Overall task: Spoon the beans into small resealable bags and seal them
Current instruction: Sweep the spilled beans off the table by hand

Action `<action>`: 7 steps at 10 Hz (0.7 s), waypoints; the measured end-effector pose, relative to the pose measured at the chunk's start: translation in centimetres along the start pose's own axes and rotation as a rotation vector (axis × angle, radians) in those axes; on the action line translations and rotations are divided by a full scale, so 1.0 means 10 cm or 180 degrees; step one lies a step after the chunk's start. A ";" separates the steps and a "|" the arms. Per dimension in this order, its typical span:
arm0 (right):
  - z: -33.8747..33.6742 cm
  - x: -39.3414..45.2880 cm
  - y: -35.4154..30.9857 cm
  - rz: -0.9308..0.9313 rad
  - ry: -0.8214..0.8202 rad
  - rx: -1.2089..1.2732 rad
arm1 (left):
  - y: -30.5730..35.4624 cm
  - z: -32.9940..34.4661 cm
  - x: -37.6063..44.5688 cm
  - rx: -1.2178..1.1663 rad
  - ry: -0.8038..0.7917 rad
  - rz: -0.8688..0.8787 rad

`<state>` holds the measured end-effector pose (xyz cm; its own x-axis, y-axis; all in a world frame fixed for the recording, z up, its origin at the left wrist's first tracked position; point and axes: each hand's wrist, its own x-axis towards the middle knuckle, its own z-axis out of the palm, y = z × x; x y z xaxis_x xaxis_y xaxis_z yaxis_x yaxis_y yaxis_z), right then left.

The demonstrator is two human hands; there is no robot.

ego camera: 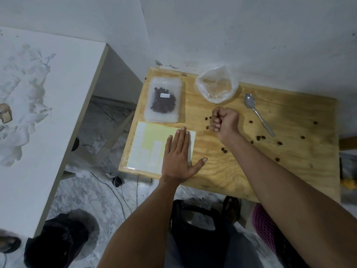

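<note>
- A white tabletop (pixel 48 93) fills the left side, apart from the small wooden table (pixel 241 171) where the work lies.
- At the wooden table's far left corner lies a small clear bag (pixel 163 100) with dark beans inside; it carries a little white label whose writing is too small to read.
- Just in front of it lies a sheet of white stickers (pixel 152 147) on pale yellow backing; no writing shows on them.
- The left hand (pixel 178 159) rests flat on the sheet's right edge, fingers straight, thumb spread onto the wood, holding nothing.
- Behind, near the wall, sits a crumpled clear plastic bag (pixel 217 84), open at the top.
- The right hand (pixel 224 118) is curled into a fist on the table; I cannot tell whether it encloses anything.
- Loose beans (pixel 260 137) lie scattered around the fist and to its right.
- A metal spoon (pixel 257 113) lies bowl up, right of the fist.
</note>
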<state>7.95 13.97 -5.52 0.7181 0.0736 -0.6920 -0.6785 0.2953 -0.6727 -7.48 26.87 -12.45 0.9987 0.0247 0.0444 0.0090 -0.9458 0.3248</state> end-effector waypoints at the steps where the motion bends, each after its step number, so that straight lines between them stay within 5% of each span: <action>1: 0.01 -0.04 -0.06 0.0066 -0.0130 0.0377 | 0.00 0.00 0.00 -0.0008 -0.0011 0.0010; 3: -0.04 0.05 -0.09 0.0061 0.0307 -0.0272 | 0.00 -0.01 0.00 -0.0009 -0.0029 -0.0001; 4: -0.14 0.15 0.02 -0.0886 0.0720 -0.2561 | 0.00 -0.01 0.00 -0.0027 0.0000 0.0006; 5: -0.22 0.18 0.14 -0.1568 0.0667 -0.3562 | 0.01 0.00 0.00 -0.0025 -0.0017 -0.0001; 7: -0.19 0.17 0.11 -0.1323 0.0631 -0.2887 | 0.01 -0.01 0.00 -0.0041 -0.0051 -0.0022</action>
<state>8.13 12.65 -7.94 0.9412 -0.0538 -0.3337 -0.3018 -0.5785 -0.7578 -7.47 26.84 -12.35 0.9993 0.0259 0.0269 0.0153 -0.9414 0.3371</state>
